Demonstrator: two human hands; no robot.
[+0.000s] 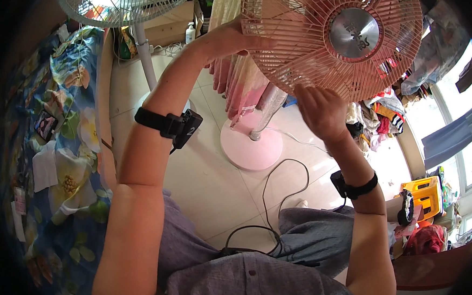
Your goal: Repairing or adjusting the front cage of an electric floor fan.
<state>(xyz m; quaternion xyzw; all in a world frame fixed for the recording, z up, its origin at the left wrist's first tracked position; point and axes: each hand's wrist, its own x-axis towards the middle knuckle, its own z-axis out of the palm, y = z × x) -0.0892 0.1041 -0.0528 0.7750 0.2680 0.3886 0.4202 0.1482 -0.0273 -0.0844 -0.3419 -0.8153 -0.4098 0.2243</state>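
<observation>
A pink standing fan has its round wire grille facing me, with a silver disc at its middle. My left hand grips the grille's left rim, thumb in front and the other fingers mostly behind it. At the lower rim, my right hand is closed with curled fingers on the grille's edge; its fingertips are partly hidden. The fan's pole looks wrapped in clear plastic and rises from a round pink base on the tiled floor. Each forearm wears a black strap with a small device.
A second, pale fan stands at the upper left, beside a bed with a blue floral cover. A black cable loops over the floor by my legs. Piled clothes and a yellow crate lie to the right.
</observation>
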